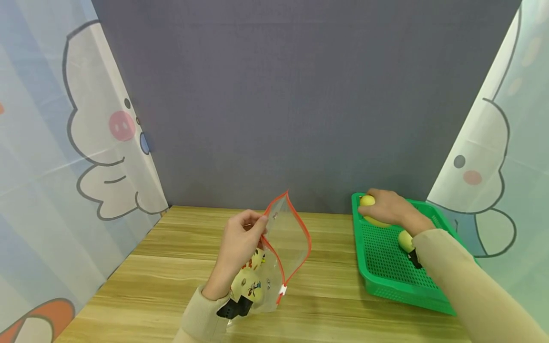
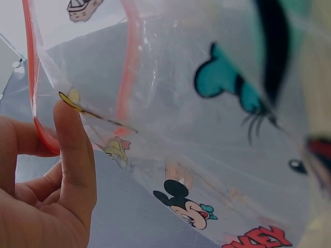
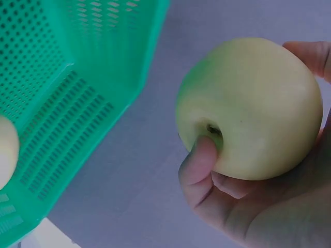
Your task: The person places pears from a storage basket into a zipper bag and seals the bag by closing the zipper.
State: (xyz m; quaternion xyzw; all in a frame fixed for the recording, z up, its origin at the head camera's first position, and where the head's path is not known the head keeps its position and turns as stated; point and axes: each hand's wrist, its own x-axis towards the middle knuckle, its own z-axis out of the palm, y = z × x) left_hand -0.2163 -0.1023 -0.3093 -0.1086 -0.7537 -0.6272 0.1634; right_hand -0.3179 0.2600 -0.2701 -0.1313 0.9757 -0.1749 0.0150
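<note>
Your right hand [image 1: 388,208] grips a roundish pale yellow apple [image 3: 253,108] at the green basket's [image 1: 361,259] far left corner, its stem hollow facing the wrist camera, low and left. Your left hand [image 1: 241,245] pinches a clear bag [image 1: 285,238] by its red-edged mouth, which gapes upward, white slider [image 1: 282,289] toward you. Printed red letters read partly "KEY".

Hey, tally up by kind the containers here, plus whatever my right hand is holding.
Green plastic baskets: 1
Clear zip bags with red edging: 1
Pale yellow-green apples in your right hand: 1
Total: 3
</note>
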